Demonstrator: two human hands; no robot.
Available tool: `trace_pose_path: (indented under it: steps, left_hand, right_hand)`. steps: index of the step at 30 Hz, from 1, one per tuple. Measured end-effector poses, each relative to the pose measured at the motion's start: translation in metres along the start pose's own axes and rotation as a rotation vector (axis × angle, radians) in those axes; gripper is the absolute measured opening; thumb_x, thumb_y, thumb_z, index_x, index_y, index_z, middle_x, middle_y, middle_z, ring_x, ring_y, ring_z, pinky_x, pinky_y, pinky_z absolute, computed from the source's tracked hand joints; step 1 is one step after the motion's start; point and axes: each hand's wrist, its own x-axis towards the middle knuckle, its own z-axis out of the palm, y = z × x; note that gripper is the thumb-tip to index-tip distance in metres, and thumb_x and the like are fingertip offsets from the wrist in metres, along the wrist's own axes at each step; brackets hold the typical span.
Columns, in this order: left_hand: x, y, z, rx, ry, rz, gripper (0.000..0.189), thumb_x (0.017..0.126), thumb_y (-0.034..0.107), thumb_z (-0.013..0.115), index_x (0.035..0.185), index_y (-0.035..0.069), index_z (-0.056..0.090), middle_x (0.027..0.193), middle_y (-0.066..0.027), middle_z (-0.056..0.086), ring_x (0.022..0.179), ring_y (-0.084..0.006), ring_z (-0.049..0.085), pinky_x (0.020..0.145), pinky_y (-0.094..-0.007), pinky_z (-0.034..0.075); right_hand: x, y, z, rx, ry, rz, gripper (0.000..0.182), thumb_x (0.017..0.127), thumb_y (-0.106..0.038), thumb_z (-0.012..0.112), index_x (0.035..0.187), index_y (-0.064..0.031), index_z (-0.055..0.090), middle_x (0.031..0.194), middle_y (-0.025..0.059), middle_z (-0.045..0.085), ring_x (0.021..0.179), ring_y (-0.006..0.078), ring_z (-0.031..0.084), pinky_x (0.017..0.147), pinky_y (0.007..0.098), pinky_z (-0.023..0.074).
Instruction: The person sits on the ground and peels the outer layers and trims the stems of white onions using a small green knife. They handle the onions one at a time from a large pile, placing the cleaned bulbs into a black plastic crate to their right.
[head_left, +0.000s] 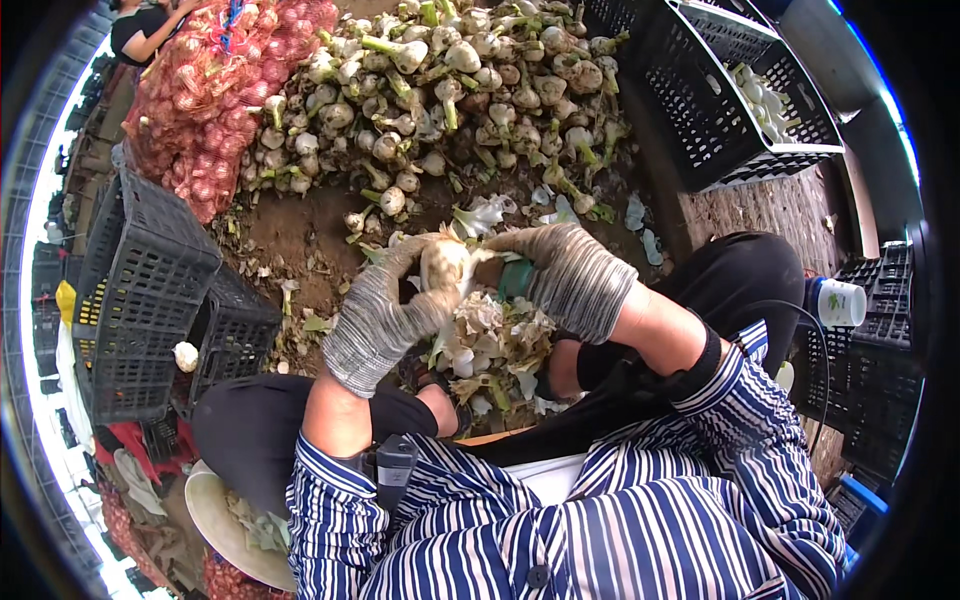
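My left hand, in a grey striped knit glove, grips a garlic bulb with whitish, brown-stained skin. On the bulb's other side is my gloved right hand, its finger and thumb at the pale outer skin. A green band or handle shows at the right thumb; the picture does not settle which. Beneath both hands lies a heap of papery garlic peelings. Ahead of them, a large pile of soil-marked garlic bulbs with cut green stems rests on the ground.
Red mesh sacks of bulbs stand at upper left, near another person. Black plastic crates are stacked on the left. At upper right, a white-rimmed black crate holds pale garlic. A white cup and a pale basin flank me.
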Motion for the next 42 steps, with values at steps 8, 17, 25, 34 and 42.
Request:
trace_pose_path:
  steps: [8, 17, 25, 34, 42]
  left_hand:
    - [-0.005, 0.003, 0.015, 0.145, -0.02, 0.05, 0.077, 0.064, 0.02, 0.083, 0.13, 0.007, 0.046, 0.114, -0.0128, 0.059, 0.106, -0.0219, 0.057, 0.091, -0.0353, 0.047]
    - [0.008, 0.016, 0.034, -0.868, -0.103, -0.471, 0.084, 0.071, 0.058, 0.072, 0.132, 0.009, 0.043, 0.119, -0.0113, 0.058, 0.102, -0.0206, 0.061, 0.062, -0.0331, 0.059]
    - [0.002, 0.009, 0.029, -0.553, -0.036, -0.23, 0.07, 0.075, 0.037, 0.073, 0.13, 0.003, 0.046, 0.112, -0.0062, 0.06, 0.103, -0.0175, 0.057, 0.093, -0.0314, 0.043]
    - [-0.007, 0.011, 0.022, -0.556, -0.067, -0.059, 0.058, 0.079, 0.021, 0.071, 0.127, 0.0, 0.048, 0.113, -0.0116, 0.061, 0.099, -0.0192, 0.061, 0.087, -0.0324, 0.049]
    - [-0.016, 0.04, 0.005, -1.179, 0.126, 0.032, 0.069, 0.083, 0.036, 0.068, 0.133, 0.0, 0.036, 0.101, -0.0077, 0.059, 0.097, -0.0242, 0.063, 0.07, -0.0406, 0.06]
  right_hand:
    - [0.018, 0.023, -0.009, 0.65, 0.11, 0.072, 0.022, 0.087, -0.016, 0.065, 0.105, -0.0033, 0.066, 0.09, 0.0047, 0.068, 0.08, 0.0107, 0.062, 0.069, 0.0244, 0.0516]
    - [-0.001, -0.002, -0.011, 0.421, 0.113, -0.036, 0.035, 0.086, -0.018, 0.068, 0.115, -0.0003, 0.06, 0.098, 0.006, 0.066, 0.088, 0.0119, 0.062, 0.075, 0.0267, 0.0538]
    - [-0.002, -0.005, -0.015, 0.591, 0.108, -0.077, 0.029, 0.09, -0.023, 0.064, 0.11, -0.002, 0.063, 0.092, 0.0033, 0.066, 0.08, 0.0085, 0.061, 0.068, 0.0224, 0.0524]
    - [0.014, 0.023, -0.023, 0.196, 0.234, -0.04, 0.021, 0.088, -0.015, 0.062, 0.107, -0.0041, 0.064, 0.078, 0.0056, 0.066, 0.066, 0.0107, 0.061, 0.058, 0.0255, 0.0496]
    - [0.011, 0.023, 0.002, -0.947, -0.334, 0.078, 0.05, 0.081, -0.033, 0.067, 0.126, -0.014, 0.056, 0.11, 0.017, 0.063, 0.101, 0.0348, 0.061, 0.087, 0.0409, 0.0482]
